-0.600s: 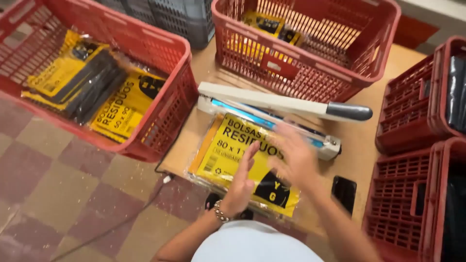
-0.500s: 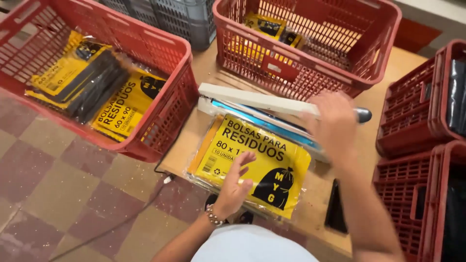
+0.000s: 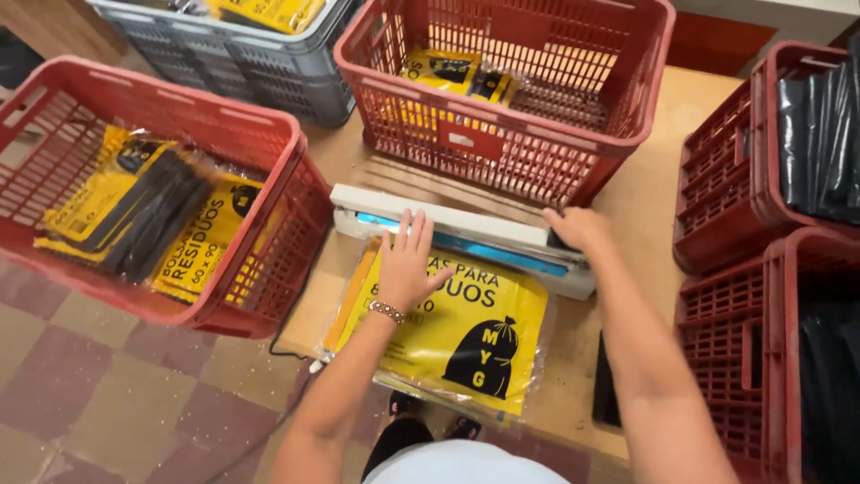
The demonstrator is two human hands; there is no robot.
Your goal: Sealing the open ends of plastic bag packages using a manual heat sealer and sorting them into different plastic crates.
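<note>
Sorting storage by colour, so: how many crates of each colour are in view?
Red crates: 4
Grey crate: 1
Total: 5

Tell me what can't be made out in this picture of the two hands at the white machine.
All in the head view:
- Sealer handle end: covered by the right hand.
- Upper middle of the yellow packet: under the left hand.
- Packet's top edge: hidden beneath the sealer's lowered arm.
- Dark flat object on the table: mostly behind the right forearm.
- Right-hand baskets: cut off by the frame edge.
</note>
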